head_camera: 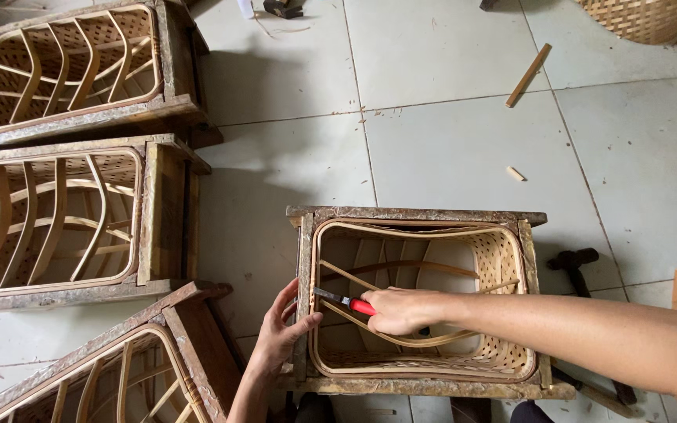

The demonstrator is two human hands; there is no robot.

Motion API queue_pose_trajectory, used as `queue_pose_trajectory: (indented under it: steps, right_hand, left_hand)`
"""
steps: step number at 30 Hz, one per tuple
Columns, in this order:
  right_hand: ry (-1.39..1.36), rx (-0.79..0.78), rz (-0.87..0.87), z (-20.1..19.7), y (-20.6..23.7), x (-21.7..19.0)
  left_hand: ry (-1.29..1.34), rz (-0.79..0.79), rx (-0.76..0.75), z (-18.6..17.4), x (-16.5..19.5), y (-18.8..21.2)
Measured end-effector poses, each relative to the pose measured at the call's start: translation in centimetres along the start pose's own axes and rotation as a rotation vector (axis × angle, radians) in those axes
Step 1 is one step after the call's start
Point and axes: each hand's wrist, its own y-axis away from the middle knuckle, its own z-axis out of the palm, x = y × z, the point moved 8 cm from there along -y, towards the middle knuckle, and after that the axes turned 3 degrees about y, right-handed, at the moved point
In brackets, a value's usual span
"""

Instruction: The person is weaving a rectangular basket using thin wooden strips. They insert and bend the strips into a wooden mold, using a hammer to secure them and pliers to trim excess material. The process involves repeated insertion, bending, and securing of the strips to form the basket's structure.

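Note:
A woven bamboo basket (503, 258) sits inside a rough wooden frame (417, 215) on the tiled floor in front of me. My right hand (401, 309) reaches into it and grips a knife with a red handle (362, 306); the blade tip (324, 294) touches the basket's left rim. Curved bamboo strips (401, 266) cross the basket's inside under the hand. My left hand (280, 333) presses on the frame's left side, fingers spread over its edge.
Three more framed baskets stand at the left: far (72, 70), middle (56, 219) and near (119, 368). A hammer (573, 262) lies right of the frame. Bamboo offcuts (528, 75) are scattered on the tiles, and a round woven basket (644, 17) is at top right.

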Motion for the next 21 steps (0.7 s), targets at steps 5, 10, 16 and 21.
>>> queue_pose_trajectory:
  steps: [5,10,16,21]
  right_hand:
    - [0.022,-0.001,0.012,0.0,0.7,-0.9]
    - [-0.024,-0.041,0.096,0.0,0.7,-0.6]
    - [-0.041,-0.014,0.055,-0.6,-0.6,-0.5]
    - [0.107,-0.039,0.066,-1.0,-1.4,-0.7]
  left_hand:
    - [-0.014,0.016,-0.006,0.0,-0.1,-0.2]
    - [-0.001,0.002,0.002,0.0,-0.1,0.0]
    - [0.002,0.012,0.01,0.1,0.0,0.0]
    - [0.057,0.047,0.005,0.1,0.5,0.3]
